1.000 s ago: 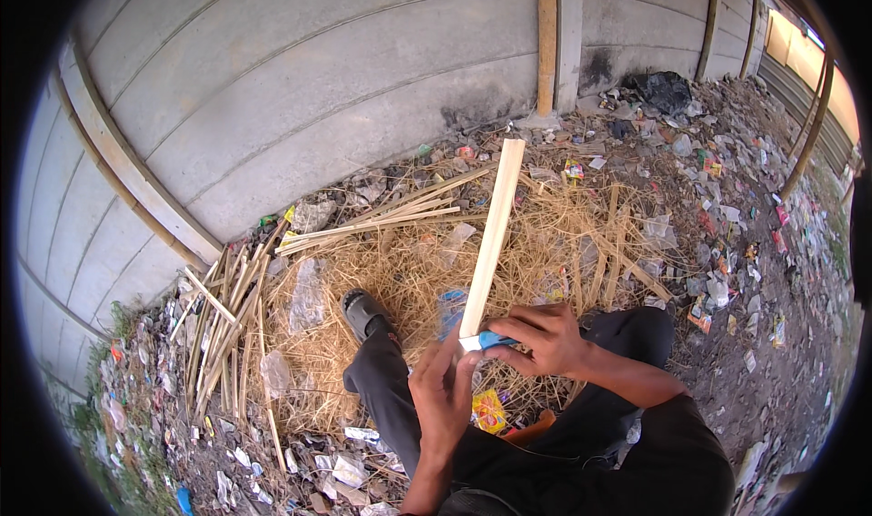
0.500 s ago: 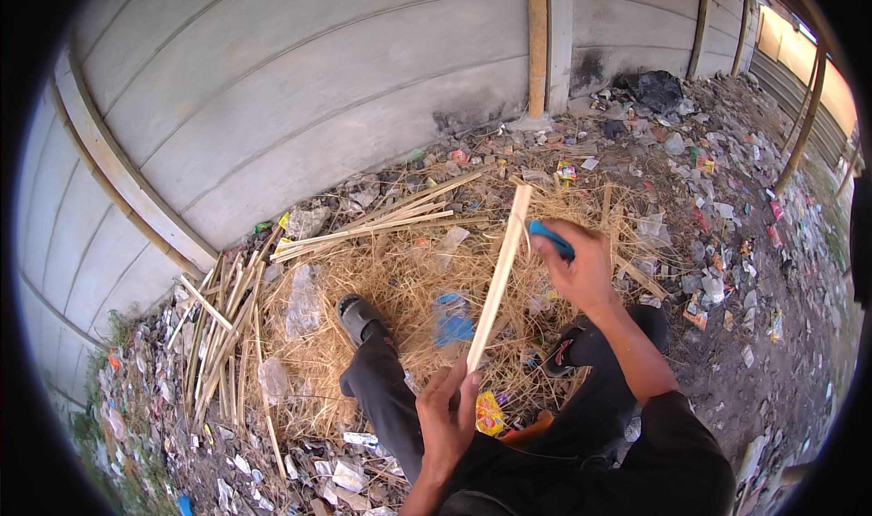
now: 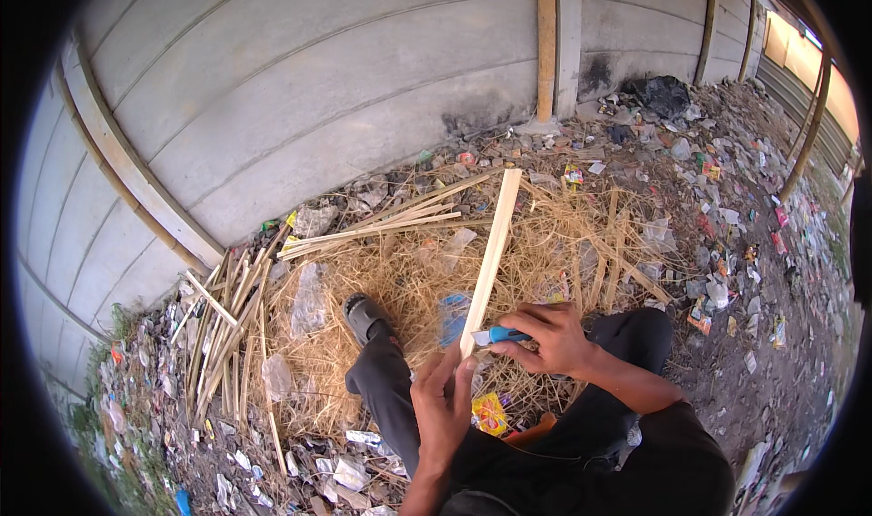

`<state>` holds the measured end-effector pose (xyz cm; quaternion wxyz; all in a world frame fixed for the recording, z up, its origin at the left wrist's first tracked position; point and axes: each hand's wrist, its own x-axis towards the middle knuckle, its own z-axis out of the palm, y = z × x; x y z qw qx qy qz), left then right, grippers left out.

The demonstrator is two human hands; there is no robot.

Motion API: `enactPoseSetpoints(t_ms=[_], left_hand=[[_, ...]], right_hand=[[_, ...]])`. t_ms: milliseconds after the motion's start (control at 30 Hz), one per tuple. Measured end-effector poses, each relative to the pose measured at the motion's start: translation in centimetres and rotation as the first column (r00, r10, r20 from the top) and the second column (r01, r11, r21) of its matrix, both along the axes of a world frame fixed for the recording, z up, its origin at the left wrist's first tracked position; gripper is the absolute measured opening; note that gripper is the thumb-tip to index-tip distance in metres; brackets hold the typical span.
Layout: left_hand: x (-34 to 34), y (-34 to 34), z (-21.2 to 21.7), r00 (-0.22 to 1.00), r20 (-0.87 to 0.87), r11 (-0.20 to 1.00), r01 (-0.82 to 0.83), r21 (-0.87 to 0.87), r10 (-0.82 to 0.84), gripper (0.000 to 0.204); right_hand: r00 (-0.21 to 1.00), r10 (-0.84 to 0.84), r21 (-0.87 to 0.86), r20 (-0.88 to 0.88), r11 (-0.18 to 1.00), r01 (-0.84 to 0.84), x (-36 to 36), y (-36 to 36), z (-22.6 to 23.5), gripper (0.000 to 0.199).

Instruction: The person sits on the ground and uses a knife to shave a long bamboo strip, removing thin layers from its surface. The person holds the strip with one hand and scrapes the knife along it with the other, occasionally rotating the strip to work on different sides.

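A pale, flat bamboo strip [image 3: 493, 253] slants up and away from my left hand [image 3: 442, 402], which grips its near end between thumb and fingers. My right hand [image 3: 550, 339] is closed round the blue handle of a utility knife [image 3: 502, 334]. The knife's short metal blade lies at the strip's edge, just above my left thumb. Light brown shavings [image 3: 409, 271] cover the ground beneath the strip and round my feet.
Split bamboo strips [image 3: 218, 334] are heaped at the left, with more strips [image 3: 381, 225] lying toward the grey panel wall [image 3: 336, 89]. Litter is scattered over the soil at right. A black plastic bag [image 3: 661, 96] lies by the wall, near an upright bamboo pole [image 3: 545, 44].
My right hand has brought the knife down from near the strip's far end to its near end, beside my left hand. The strip has tilted slightly to the left.
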<state>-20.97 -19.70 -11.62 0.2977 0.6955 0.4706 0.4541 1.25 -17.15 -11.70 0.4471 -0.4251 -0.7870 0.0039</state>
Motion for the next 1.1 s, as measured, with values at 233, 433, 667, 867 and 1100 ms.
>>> enactPoseSetpoints(t_ms=[233, 433, 667, 867, 1100], left_hand=[[0.7, -0.1, 0.5, 0.999, -0.018, 0.998, -0.04, 0.043, 0.04, 0.032], [0.9, 0.0, 0.2, 0.998, -0.021, 0.997, -0.053, 0.049, 0.055, 0.033], [0.6, -0.1, 0.4, 0.998, -0.029, 0.998, -0.054, 0.039, 0.055, 0.032], [0.3, -0.3, 0.6, 0.997, -0.064, 0.999, -0.028, 0.038, 0.031, 0.03], [-1.7, -2.9, -1.9, 0.999, -0.031, 0.995, 0.003, -0.1, -0.006, 0.029]], right_hand=[[0.997, 0.005, 0.11, 0.073, 0.994, -0.013, -0.8, 0.0, -0.5, 0.033], [0.997, -0.027, 0.112, 0.077, 0.994, 0.019, -0.9, 0.0, -0.7, 0.035], [0.992, -0.095, 0.166, 0.087, 0.983, 0.08, -0.7, 0.2, 0.5, 0.036], [0.987, -0.1, 0.19, 0.123, 0.979, 0.075, -0.3, 0.2, 1.2, 0.031], [0.932, -0.342, 0.167, -0.123, 0.918, 0.359, 5.8, 6.0, 3.4, 0.025]])
